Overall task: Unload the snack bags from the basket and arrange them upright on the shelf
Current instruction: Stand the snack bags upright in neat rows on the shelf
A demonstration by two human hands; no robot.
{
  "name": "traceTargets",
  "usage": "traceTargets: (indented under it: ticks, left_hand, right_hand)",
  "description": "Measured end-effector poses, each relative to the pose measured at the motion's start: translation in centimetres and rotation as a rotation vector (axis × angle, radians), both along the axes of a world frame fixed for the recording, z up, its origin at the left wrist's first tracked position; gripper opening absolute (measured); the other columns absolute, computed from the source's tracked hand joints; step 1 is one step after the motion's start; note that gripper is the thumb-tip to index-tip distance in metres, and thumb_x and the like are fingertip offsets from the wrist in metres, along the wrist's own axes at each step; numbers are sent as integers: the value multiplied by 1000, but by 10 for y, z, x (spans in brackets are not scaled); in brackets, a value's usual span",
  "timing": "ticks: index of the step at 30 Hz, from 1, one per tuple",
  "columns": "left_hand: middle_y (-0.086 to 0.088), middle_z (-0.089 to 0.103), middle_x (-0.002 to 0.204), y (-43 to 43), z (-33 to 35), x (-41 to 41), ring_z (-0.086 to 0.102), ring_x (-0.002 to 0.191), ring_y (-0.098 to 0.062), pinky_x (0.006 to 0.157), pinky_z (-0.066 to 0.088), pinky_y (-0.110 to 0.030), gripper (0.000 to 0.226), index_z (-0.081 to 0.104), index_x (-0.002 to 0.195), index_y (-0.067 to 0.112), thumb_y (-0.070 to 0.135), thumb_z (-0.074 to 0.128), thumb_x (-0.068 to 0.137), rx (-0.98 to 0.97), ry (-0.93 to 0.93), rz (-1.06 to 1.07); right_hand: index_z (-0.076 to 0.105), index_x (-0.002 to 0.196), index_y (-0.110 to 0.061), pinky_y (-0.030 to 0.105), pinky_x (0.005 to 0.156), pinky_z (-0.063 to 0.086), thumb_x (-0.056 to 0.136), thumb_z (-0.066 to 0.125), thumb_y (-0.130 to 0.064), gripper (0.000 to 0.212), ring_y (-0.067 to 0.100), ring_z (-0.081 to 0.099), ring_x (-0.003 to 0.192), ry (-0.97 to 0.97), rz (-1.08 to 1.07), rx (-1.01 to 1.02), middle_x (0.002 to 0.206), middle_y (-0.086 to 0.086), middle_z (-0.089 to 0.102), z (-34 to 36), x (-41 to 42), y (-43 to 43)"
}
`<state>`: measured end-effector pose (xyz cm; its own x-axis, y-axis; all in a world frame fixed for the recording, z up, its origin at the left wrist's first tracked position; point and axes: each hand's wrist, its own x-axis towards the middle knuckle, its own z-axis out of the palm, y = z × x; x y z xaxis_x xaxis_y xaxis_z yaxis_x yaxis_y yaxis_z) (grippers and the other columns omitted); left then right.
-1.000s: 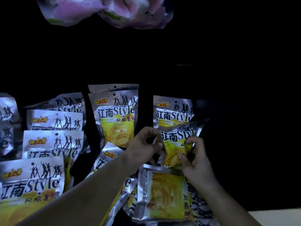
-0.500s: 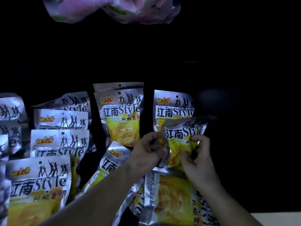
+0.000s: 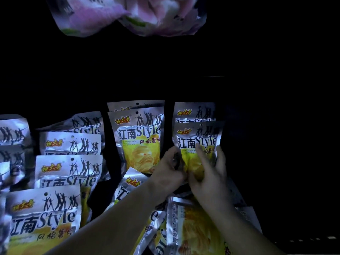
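Head view: held snack bag [image 3: 197, 140] upright between left hand [image 3: 169, 172] and right hand [image 3: 211, 173], fingers of both clamped on its lower edges, right thumb across front. Stood just in front of rear bag [image 3: 195, 111], beside centre bag [image 3: 139, 137]. Saw loose bags [image 3: 193, 232] lying flat under wrists, pink packs [image 3: 128, 13] overhead.

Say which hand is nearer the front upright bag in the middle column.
Left. The left hand is beside the middle bag; the right hand holds the neighbouring bag, farther right.

Front bag [image 3: 197, 142] upright before rear bag [image 3: 193, 111]; standing rows [image 3: 70, 144] left; loose bags [image 3: 193, 229] lying nearer.
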<state>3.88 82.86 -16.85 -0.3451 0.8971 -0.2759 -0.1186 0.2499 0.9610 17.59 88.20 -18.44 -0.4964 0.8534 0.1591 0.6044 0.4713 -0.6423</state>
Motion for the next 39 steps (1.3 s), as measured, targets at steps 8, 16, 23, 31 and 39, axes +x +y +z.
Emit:
traceTargets:
  ticks: [8, 16, 23, 31, 39]
  left_hand:
    - [24, 65, 104, -11, 13, -3, 66, 90, 8, 69, 58, -26, 76, 50, 110, 68, -6, 51, 93, 33, 261, 151]
    - [16, 60, 119, -58, 8, -8, 61, 107, -12, 86, 56, -31, 45, 71, 119, 30, 4, 62, 83, 80, 772, 339]
    - [11, 8, 166, -97, 5, -21, 10, 151, -26, 114, 30, -49, 63, 30, 147, 53, 36, 55, 92, -432, 1046, 16]
    - [7, 22, 159, -125, -10, -32, 29, 138, -25, 104, 45, -45, 63, 28, 150, 51, 51, 40, 88, -472, 1119, -34]
    - [7, -26, 165, -110, -20, -35, -10, 155, -26, 124, 24, -49, 86, 1, 153, 57, 30, 56, 92, -377, 1055, -63]
  right_hand:
    - [16, 152, -60, 36, 103, 46, 92, 72, -19, 91, 22, -7, 156, -148, 21, 1, 168, -10, -16, 6, -12, 14]
    - [19, 154, -53, 27, 70, 54, 91, 71, -32, 85, 28, 5, 154, -432, -56, 175, 166, 0, -9, 20, -25, -2]
    - [21, 156, -49, 37, 84, 60, 92, 70, -33, 82, 25, -1, 155, -368, -14, 127, 167, -8, -8, 8, -40, -13]
    - [15, 157, -51, 39, 91, 58, 94, 66, -42, 81, 25, 3, 155, -422, 17, 240, 169, -8, -8, -5, -42, -9]
    - [8, 156, -53, 36, 82, 60, 99, 59, -37, 79, 27, -12, 156, -391, 36, 212, 165, -11, -27, -4, -31, 2]
